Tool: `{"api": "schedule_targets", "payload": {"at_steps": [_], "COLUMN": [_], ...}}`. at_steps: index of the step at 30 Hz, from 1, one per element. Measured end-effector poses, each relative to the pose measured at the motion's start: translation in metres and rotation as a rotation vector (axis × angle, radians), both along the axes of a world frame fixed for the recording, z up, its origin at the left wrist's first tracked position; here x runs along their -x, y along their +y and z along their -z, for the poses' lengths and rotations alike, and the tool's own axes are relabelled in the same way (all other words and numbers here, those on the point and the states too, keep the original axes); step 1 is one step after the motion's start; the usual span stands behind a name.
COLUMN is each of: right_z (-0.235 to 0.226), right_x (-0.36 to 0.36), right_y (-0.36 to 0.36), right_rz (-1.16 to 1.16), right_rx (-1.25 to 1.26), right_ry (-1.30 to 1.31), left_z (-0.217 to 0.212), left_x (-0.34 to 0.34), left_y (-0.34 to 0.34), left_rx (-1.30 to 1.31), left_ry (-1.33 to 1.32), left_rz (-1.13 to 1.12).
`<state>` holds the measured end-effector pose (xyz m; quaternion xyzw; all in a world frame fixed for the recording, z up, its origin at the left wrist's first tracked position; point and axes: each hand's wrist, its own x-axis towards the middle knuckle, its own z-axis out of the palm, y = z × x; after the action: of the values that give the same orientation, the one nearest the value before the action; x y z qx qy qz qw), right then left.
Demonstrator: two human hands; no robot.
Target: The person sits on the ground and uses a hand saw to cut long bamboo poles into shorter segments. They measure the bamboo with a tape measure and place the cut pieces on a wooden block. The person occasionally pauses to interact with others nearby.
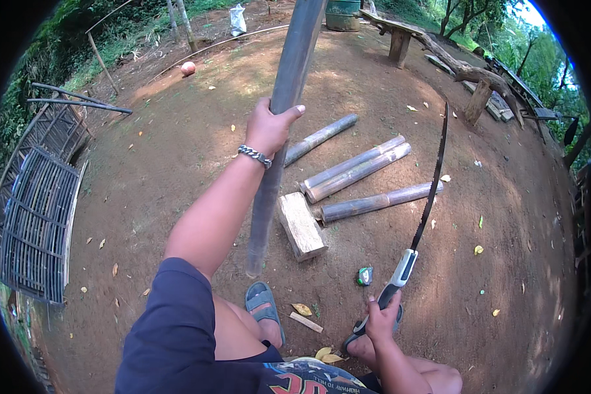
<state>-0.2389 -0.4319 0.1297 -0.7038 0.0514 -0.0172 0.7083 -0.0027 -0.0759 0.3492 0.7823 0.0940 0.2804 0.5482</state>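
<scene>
We see large printed letters and a picture on the front of the dark shirt [302, 383], partly cut off by the lower edge. The tape measure [365, 276], green and dark, lies on the dirt near the right foot, its markings too small for us to read. At the far edge stand a green drum [343, 18], cut off at the top, and a white sack [237, 21]; we cannot tell what either holds.

The left hand [268, 130], a chain bracelet [254, 156] at its wrist, is wrapped around the pole [299, 56]. We see the pole slanting up through the middle of the view and out at the top; its lower end is near the left sandal [261, 297], and we cannot tell whether it touches the ground.

The right hand [382, 320] is curled around the grip of the saw [404, 266], whose dark curved blade points up and away, clear of the pole.

Ahead of us lie a wooden block [301, 226] and four shorter lengths: one back piece [322, 139], a middle pair [359, 169] side by side, and a front piece [381, 201] with one end just beside the block.
</scene>
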Motion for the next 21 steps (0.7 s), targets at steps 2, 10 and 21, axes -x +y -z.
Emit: {"api": "schedule_targets", "payload": {"at_steps": [2, 10, 21], "right_z": [-0.004, -0.041, -0.036], "right_x": [-0.003, 0.001, -0.028], "right_y": [-0.001, -0.006, -0.03], "right_rz": [0.015, 0.077, 0.155], "right_rx": [0.004, -0.076, 0.068], "right_ry": [-0.049, -0.065, -0.006], "left_z": [-0.01, 0.054, 0.212], "left_x": [-0.001, 0.035, 0.09], "left_y": [-0.019, -0.084, -0.182], "left_rx": [0.142, 0.476, 1.22], "left_ry": [-0.055, 0.127, 0.055], "left_rz": [0.072, 0.519, 0.125]}}
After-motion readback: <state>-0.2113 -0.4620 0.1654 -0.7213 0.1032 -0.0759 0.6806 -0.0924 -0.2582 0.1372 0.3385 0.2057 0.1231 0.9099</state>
